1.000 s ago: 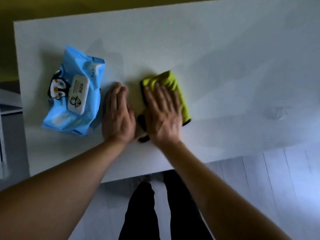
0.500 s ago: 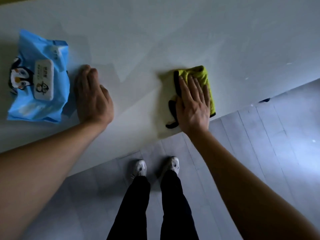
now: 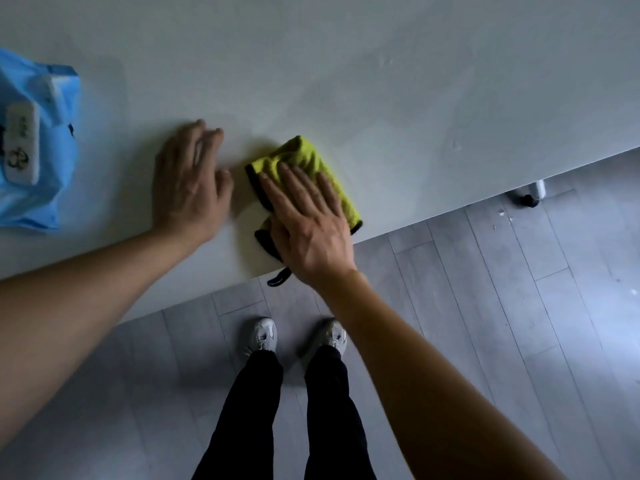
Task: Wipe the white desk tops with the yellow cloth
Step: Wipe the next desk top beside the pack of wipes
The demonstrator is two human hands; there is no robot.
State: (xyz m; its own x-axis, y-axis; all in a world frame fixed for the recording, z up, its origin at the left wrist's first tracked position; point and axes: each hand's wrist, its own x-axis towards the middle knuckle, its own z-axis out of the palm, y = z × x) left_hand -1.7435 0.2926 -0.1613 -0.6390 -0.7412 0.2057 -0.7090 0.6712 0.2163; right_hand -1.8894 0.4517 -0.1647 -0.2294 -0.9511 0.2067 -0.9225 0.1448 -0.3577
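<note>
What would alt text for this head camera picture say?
A person's right hand presses a yellow cloth flat near the front edge of a white desk. The left hand rests on the desk beside it.

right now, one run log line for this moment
wiping | right hand flat on yellow cloth | left hand on white desk

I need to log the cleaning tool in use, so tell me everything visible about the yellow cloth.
The yellow cloth is bright yellow-green, looks like soft microfibre, and has black edging plus a small black loop that hangs past the desk edge. It lies folded and slightly bunched on the white desk top, near its front edge. The right hand presses flat on it with straight fingers, covering its near part. The left hand lies beside it on the desk, not touching it.
</note>
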